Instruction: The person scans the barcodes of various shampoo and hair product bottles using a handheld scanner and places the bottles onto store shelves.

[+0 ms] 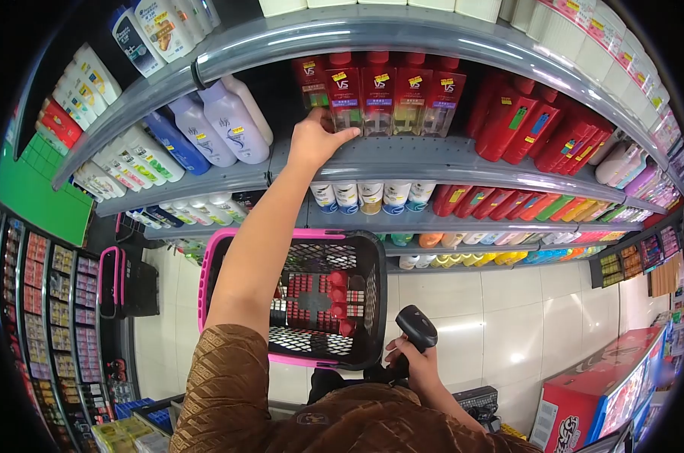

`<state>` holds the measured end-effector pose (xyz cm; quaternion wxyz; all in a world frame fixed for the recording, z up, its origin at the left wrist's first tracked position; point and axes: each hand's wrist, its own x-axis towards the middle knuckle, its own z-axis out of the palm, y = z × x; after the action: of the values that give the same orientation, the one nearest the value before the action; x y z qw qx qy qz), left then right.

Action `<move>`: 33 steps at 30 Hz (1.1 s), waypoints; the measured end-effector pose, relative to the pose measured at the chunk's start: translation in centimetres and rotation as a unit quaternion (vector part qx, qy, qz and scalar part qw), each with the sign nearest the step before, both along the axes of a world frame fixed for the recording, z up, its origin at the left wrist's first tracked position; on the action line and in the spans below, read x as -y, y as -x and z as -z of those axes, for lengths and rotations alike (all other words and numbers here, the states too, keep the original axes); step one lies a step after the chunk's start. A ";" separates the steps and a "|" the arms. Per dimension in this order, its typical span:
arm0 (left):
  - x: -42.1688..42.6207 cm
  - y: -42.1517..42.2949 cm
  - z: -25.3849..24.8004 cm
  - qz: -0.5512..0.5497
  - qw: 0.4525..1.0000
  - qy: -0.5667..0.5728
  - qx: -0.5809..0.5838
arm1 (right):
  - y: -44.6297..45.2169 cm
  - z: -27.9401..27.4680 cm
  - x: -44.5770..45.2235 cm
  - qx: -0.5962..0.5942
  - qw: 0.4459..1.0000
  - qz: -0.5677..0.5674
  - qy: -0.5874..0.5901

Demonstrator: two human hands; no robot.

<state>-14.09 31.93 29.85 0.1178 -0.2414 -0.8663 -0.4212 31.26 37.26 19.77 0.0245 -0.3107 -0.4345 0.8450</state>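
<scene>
My left hand [319, 142] reaches onto the upper shelf, its thumb across the lower front of a red VS bottle [345, 94] and its fingers at the left side, partly hidden. Its grip closes around the base of that bottle. Several matching VS bottles stand in a row, including one with a purple band [378, 94] just to the right; another red bottle [311, 81] is set back at the left. Low in front of my body, my right hand [417, 364] is wrapped around the handle of a black barcode scanner [416, 329].
Below my left forearm is a black shopping basket with a pink rim [203, 283], holding several red-capped bottles [338, 291]. Lilac bottles [232, 124] and large red bottles [504, 121] flank the VS row. A second basket [138, 287] stands left; a red box [595, 377] is at right.
</scene>
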 end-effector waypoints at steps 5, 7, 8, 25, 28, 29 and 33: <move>0.2 -0.4 -0.4 -0.005 1.000 0.014 -0.001 | -0.4 -0.1 -0.1 0.004 1.000 -0.006 0.002; 0.0 -0.1 -0.3 -0.002 1.000 0.011 -0.007 | -0.6 0.3 0.1 -0.018 1.000 -0.006 -0.007; -0.2 0.1 0.0 -0.008 0.998 -0.048 -0.042 | -0.8 0.5 0.2 -0.009 1.000 -0.008 -0.004; 35.3 -18.1 21.0 -0.009 0.925 0.228 0.303 | 1.2 2.6 6.6 0.076 0.997 0.023 -0.019; 38.7 -18.1 21.4 0.020 0.873 0.309 0.376 | 2.0 3.5 8.4 0.098 0.993 0.052 -0.030; 38.6 -18.0 22.0 0.034 0.869 0.310 0.385 | 1.9 3.7 9.0 0.114 0.990 0.065 -0.045; 32.1 -17.8 25.0 0.214 0.838 0.356 0.355 | 2.3 4.3 11.1 0.123 0.981 0.141 -0.041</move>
<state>3.67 -0.19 4.88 -0.3845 -0.2800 -0.8658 -0.1554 28.94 26.16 15.51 0.1025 -0.4692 -0.4202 0.7699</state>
